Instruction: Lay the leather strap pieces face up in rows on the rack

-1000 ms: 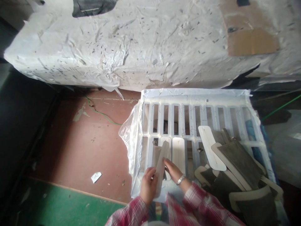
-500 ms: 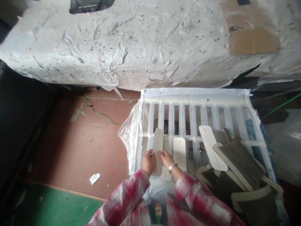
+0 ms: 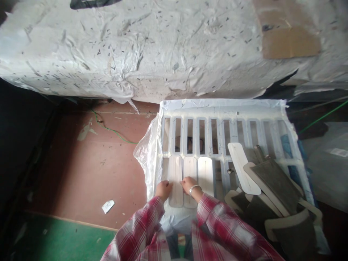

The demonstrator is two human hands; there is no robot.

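A pale, flat panel with rounded corners and a thin line along its middle (image 3: pixel 175 170) lies lengthwise on a slatted white rack (image 3: pixel 223 157). My left hand (image 3: pixel 163 190) is closed at its left edge. My right hand (image 3: pixel 189 184), with a bracelet at the wrist, pinches its right edge, fingers partly hidden. Beside it, a second pale panel (image 3: pixel 190 165) lies under my right hand, and a brighter third panel (image 3: pixel 206 174) is to the right of that.
On the rack's right, one pale panel (image 3: pixel 243 168) leans against a heap of dark-faced panels (image 3: pixel 277 181). Plastic film (image 3: pixel 146 152) hangs off the rack's left side. Behind stands a large covered surface (image 3: pixel 163 54) with a cardboard piece (image 3: pixel 292 41). A paper scrap (image 3: pixel 108 206) lies on the reddish floor (image 3: pixel 108 174).
My hands have lowered the tilted panel flat onto the rack, left of the other two. They have moved slightly apart, and the camera view has shifted a little.
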